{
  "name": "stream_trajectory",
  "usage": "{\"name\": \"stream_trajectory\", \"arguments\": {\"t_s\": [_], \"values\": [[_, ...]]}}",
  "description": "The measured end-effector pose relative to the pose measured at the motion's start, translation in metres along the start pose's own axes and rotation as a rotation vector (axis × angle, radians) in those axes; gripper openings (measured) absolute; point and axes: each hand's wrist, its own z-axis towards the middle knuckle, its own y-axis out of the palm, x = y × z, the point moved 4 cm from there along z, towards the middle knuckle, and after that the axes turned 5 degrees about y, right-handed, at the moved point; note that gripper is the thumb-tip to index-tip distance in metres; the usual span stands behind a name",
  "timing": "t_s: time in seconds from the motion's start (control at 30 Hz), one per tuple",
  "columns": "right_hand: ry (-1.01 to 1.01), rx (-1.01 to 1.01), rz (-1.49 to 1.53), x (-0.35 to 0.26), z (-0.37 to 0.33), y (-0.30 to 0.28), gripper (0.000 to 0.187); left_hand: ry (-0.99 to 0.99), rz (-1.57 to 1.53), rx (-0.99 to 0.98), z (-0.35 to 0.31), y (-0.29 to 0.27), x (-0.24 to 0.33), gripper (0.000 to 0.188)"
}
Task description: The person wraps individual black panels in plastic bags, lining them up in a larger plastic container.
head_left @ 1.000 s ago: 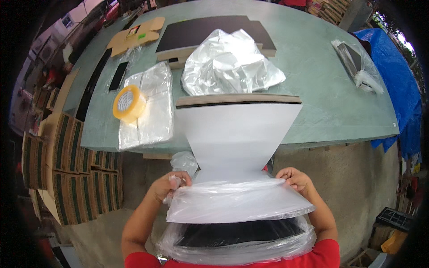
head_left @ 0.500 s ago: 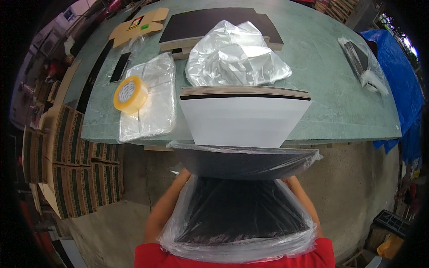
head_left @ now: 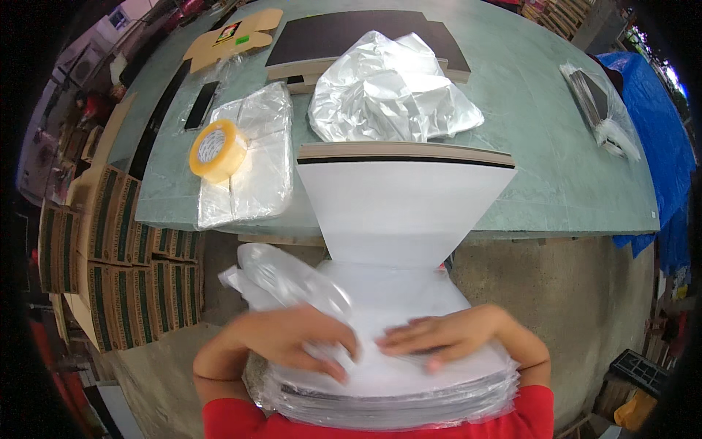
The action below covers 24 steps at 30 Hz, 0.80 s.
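Note:
A stack of plastic-wrapped boards (head_left: 395,402) lies low against my body, its uppermost face white. Over that face my left hand (head_left: 303,340) is blurred, fingers bent but apart, with nothing visible between them. My right hand (head_left: 446,336) lies palm down on the same white surface, its fingers stretched toward the left hand. A loose flap of clear plastic film (head_left: 292,274) bulges up beyond my left hand. Just past the hands, a leaning stack of white-faced boards (head_left: 402,205) with brown and black edges stands at the table's near edge.
On the green table (head_left: 541,132) are a roll of clear yellowish tape (head_left: 219,154) on folded plastic bags (head_left: 256,190), crumpled clear plastic (head_left: 395,95), dark boards (head_left: 351,36) and a flattened cardboard box (head_left: 234,36). Stacked cartons (head_left: 121,271) stand left; a blue tarp (head_left: 651,146) hangs right.
The dark, film-covered board that stood tilted up before me is down, and a white face shows there. Both hands have come from behind it onto the top. A film flap now rises at left.

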Motion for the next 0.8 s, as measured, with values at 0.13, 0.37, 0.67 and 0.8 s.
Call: {"name": "stream_trajectory", "arguments": {"t_s": [0.13, 0.37, 0.67, 0.8], "values": [[0.584, 0.323, -0.055, 0.136, 0.014, 0.006, 0.073, -0.39, 0.15, 0.157, 0.025, 0.034, -0.137, 0.027], [0.326, 0.763, 0.19, 0.099, 0.023, -0.057, 0.028, -0.153, 0.167, 0.71, 0.075, -0.027, -0.148, 0.02], [0.093, 0.939, 0.338, 0.029, -0.007, -0.069, 0.015, -0.026, 0.155, 1.199, 0.018, -0.114, -0.019, 0.015], [0.008, 1.208, 0.276, 0.009, -0.001, -0.075, 0.018, 0.115, 0.466, 0.764, 0.053, -0.041, -0.045, 0.018]]}}
